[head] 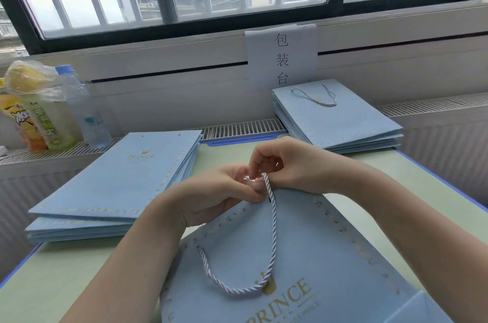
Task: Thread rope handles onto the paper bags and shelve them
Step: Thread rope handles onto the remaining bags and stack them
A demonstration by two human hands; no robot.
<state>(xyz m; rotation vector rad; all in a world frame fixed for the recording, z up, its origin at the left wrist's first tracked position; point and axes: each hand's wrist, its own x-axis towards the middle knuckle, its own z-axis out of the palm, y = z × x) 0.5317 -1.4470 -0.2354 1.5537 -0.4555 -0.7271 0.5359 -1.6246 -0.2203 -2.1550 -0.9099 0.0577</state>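
Head view: pale-blue "PRINCE" paper bag (303, 256), white twisted rope (273, 230) looped across.

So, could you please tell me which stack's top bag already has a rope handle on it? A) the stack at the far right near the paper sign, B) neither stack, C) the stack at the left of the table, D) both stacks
A: a rope handle lies looped on the far-right stack, while the left stack shows only bare holes along its top edge.

Bag stacks left (116, 177) and right (340, 121) flank open tabletop (224, 153).
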